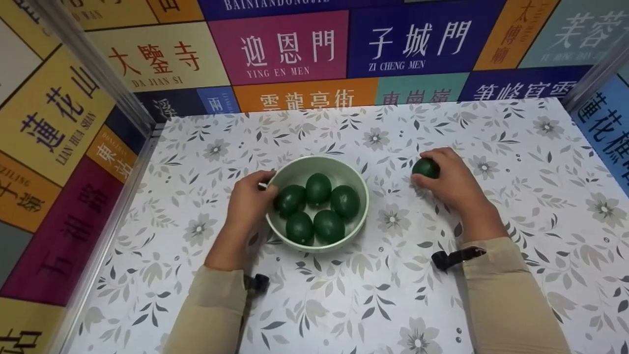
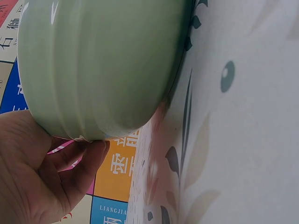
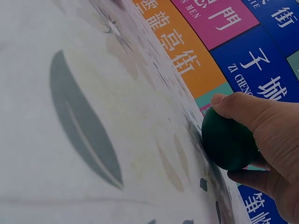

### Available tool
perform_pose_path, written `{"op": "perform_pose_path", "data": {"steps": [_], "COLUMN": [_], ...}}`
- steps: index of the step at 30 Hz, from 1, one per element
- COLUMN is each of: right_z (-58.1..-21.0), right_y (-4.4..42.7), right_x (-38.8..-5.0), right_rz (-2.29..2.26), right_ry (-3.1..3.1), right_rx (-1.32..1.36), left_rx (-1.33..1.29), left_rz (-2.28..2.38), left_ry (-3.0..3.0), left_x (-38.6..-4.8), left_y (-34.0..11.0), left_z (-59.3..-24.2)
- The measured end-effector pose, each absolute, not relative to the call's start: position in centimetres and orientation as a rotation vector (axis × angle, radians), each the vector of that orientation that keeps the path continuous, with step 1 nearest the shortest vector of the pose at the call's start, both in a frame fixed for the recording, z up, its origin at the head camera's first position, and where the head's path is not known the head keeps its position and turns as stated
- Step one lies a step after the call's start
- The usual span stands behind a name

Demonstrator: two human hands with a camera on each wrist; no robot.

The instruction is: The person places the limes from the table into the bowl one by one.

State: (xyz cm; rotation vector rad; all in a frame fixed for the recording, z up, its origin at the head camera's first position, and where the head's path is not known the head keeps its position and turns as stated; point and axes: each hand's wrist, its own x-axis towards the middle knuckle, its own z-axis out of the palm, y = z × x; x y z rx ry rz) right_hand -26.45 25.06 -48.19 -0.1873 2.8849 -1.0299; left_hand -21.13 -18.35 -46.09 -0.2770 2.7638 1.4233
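Observation:
A pale green bowl (image 1: pixel 319 248) stands upright on the table and holds several dark green avocados (image 1: pixel 328 227). My left hand (image 1: pixel 249 199) grips the bowl's left side, thumb at the rim and fingers against the outside. From the left wrist view, the bowl's outer wall (image 2: pixel 107 60) fills the top, with the left hand (image 2: pixel 42 172) touching its edge; the thumb is hidden there. Off to the right of the bowl, my right hand (image 1: pixel 453 179) holds one more avocado (image 1: pixel 425 168) between thumb and fingers. That avocado (image 3: pixel 228 140) is at the tabletop in the right wrist view.
White cloth with grey flowers and leaves covers the table (image 1: pixel 393 295). Panels with coloured blocks of lettering (image 1: pixel 290 49) rise behind the table and along both sides. A dark wrist mount (image 1: pixel 454 258) sticks out from the right sleeve.

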Motion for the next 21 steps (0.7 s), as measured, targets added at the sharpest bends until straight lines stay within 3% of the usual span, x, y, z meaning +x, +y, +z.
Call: {"op": "perform_pose_path", "data": {"steps": [21], "right_z": [-47.76], "right_y": [24.70], "right_x": [-26.19], "right_rz": [-1.007], "right_ry": [2.910], "right_rx": [-0.235], "left_rx": [-0.230], "left_rz": [1.472], "left_ry": [2.779], "left_x": [-20.87], "left_y": [-18.33], "left_z": [-46.23]}}
